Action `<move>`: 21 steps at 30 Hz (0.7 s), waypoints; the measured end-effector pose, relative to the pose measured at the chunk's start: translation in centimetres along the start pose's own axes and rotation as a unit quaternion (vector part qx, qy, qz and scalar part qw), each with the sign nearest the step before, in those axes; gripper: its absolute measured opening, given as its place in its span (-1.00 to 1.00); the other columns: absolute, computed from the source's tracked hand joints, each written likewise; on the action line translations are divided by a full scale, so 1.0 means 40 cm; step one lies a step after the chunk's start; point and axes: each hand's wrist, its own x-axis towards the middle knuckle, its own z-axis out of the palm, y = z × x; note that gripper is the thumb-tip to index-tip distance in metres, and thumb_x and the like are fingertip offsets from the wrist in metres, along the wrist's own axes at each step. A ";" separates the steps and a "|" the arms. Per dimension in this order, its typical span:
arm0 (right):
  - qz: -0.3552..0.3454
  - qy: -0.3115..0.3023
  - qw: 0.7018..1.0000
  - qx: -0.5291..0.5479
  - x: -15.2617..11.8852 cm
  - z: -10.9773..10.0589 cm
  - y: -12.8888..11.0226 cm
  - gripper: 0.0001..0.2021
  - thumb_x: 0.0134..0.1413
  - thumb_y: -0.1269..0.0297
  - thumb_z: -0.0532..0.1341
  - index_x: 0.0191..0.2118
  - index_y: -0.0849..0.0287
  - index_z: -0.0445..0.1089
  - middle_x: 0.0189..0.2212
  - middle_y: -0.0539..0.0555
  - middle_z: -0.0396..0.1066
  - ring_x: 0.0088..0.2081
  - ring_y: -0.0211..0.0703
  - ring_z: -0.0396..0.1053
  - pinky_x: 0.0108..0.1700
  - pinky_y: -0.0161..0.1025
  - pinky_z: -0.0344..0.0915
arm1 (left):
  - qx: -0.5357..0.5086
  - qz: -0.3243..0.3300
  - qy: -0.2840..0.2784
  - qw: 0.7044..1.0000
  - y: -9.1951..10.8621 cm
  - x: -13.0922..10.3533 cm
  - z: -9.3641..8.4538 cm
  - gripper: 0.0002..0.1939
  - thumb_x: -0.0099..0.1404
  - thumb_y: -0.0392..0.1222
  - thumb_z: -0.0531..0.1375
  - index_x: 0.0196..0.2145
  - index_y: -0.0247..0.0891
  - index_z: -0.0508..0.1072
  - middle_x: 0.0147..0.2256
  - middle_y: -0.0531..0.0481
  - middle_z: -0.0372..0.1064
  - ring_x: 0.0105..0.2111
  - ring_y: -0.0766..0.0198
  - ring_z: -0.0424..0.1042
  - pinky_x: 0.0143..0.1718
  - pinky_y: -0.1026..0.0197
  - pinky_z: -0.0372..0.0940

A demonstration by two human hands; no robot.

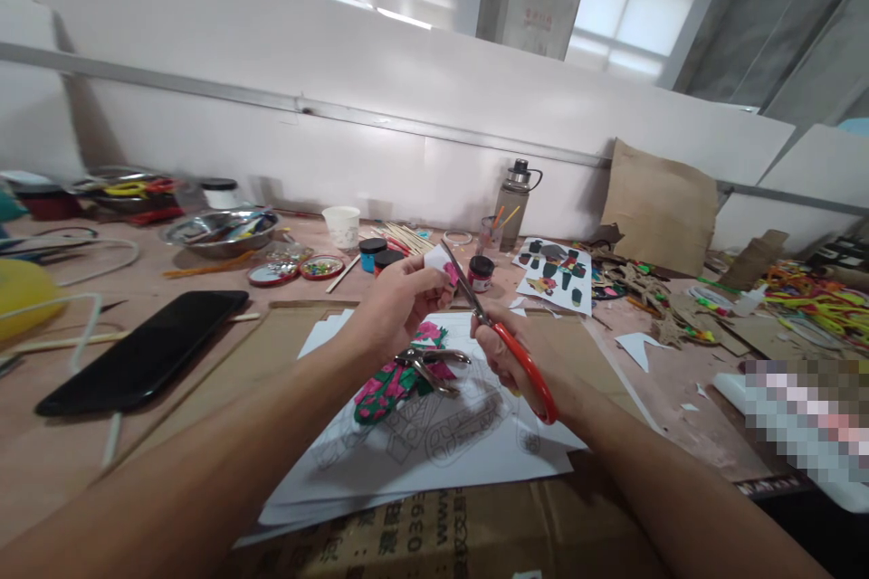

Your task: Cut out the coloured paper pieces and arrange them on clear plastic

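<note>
My left hand pinches a small piece of white paper with a pink painted patch. Around the red handle of a pair of scissors my right hand is closed. The scissor blades point up and left, right beside the paper; whether they touch it I cannot tell. Beneath both hands, a metal hole punch lies on pink and green painted cutouts. These rest on white sheets with pencil drawings, spread over a cardboard sheet.
A black phone lies at left. Behind the hands stand a paper cup, paint jars, a water bottle and a metal bowl. Painted cutout sheets, paper scraps and colourful cords lie at right.
</note>
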 end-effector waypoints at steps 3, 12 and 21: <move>-0.004 -0.003 1.000 -0.004 0.000 -0.001 -0.002 -0.66 0.29 -0.11 0.08 -0.23 0.09 0.23 -0.56 -0.13 -0.01 -0.56 -0.32 0.02 -0.52 -0.37 0.03 | 0.000 -0.003 0.003 1.000 0.001 -0.001 0.000 -0.89 -0.11 -0.37 0.27 -0.59 -0.27 0.39 -0.59 0.05 0.34 -0.56 0.35 0.29 -0.47 0.26 0.18; -0.020 -0.006 1.000 0.009 0.000 -0.004 -0.007 -0.64 0.28 -0.13 0.09 -0.25 0.10 0.23 -0.55 -0.12 -0.02 -0.55 -0.32 0.00 -0.50 -0.37 0.01 | -0.007 -0.006 0.000 1.000 0.001 -0.001 0.001 -0.89 -0.11 -0.39 0.27 -0.60 -0.27 0.40 -0.58 0.05 0.33 -0.56 0.36 0.28 -0.48 0.28 0.18; -0.016 0.003 1.000 -0.027 0.006 -0.004 0.006 -0.67 0.27 -0.09 0.12 -0.14 0.09 0.30 -0.55 -0.11 0.02 -0.54 -0.30 0.02 -0.48 -0.35 0.04 | -0.020 -0.003 0.001 1.000 0.002 0.001 0.003 -0.88 -0.13 -0.40 0.28 -0.63 -0.28 0.39 -0.60 0.07 0.31 -0.58 0.38 0.27 -0.50 0.29 0.18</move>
